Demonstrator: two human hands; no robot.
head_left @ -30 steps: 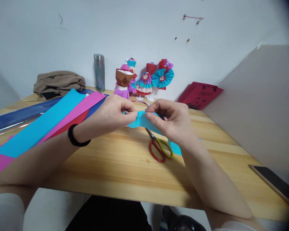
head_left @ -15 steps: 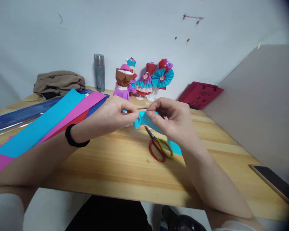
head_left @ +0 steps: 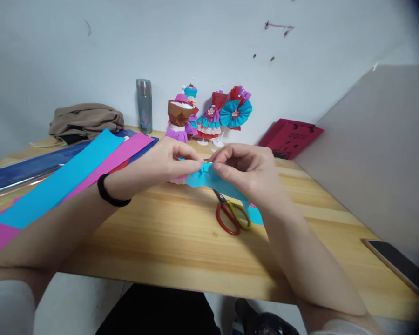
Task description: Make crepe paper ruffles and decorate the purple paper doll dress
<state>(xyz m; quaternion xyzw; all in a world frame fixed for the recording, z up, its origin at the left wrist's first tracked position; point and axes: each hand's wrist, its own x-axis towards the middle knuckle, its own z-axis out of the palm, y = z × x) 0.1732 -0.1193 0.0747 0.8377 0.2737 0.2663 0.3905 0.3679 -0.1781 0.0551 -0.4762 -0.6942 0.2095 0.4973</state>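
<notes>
A blue crepe paper strip (head_left: 218, 182) is pinched between the fingertips of both hands, with small folds at its upper edge. My left hand (head_left: 171, 160) grips its left part, and some pink and pale paper shows beneath those fingers. Close beside it, my right hand (head_left: 249, 170) pinches the top edge with thumb and forefinger. The strip's far end hangs down to the right, behind my right wrist. Scissors (head_left: 232, 216) with one red and one yellow handle lie on the wooden table (head_left: 153, 237) just below the strip.
Long blue paper (head_left: 63, 179) and pink paper (head_left: 139, 144) lie at the left. Behind stand a flask (head_left: 145, 107) and small dressed paper figures (head_left: 211, 116). Brown cloth (head_left: 85, 120) is at the back left, a red bag (head_left: 291, 138) at the back right, a phone (head_left: 398, 265) at the right edge.
The blue strip has turned and spread flatter below my fingers, showing more of its face. Pink and pale paper now shows under my left hand. Both hands stay nearly in place.
</notes>
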